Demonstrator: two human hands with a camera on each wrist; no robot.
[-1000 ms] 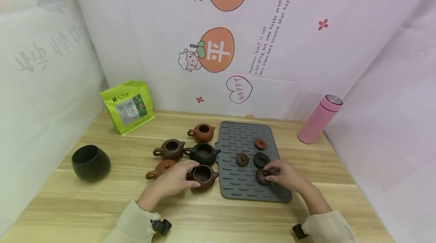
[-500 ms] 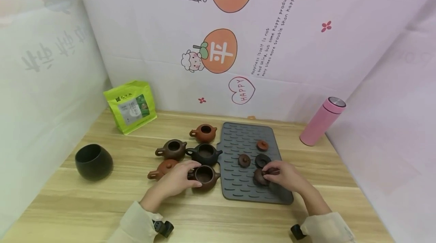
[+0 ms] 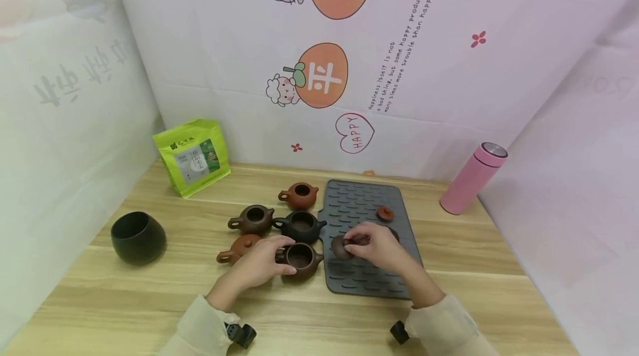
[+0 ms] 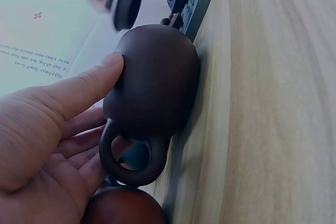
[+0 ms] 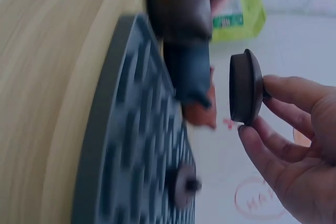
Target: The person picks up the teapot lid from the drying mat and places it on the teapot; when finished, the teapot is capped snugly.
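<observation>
My left hand (image 3: 262,262) steadies a dark brown teapot (image 4: 157,77) that has no lid on, thumb on one side of its body and fingers round the other. By its knob my right hand (image 3: 374,245) pinches a dark brown teapot lid (image 5: 245,87), lifted above the grey mat (image 3: 366,284) and just right of that pot's spout. A smaller brown lid (image 5: 184,186) lies on the mat, hidden by my right hand in the head view. A red-brown lid (image 3: 385,213) lies further back; a black lid (image 3: 395,233) is mostly covered by my hand.
Beside the held pot stand a black teapot (image 3: 301,227), a brown one (image 3: 253,220) and a red-brown one (image 3: 300,196), all lidless. A lidded orange teapot (image 3: 239,248) sits left. A dark bowl (image 3: 138,238), green pouch (image 3: 194,156) and pink flask (image 3: 471,178) stand around.
My right hand has raised the dark brown lid off the mat and carried it left toward the held teapot. My left hand stays at that teapot.
</observation>
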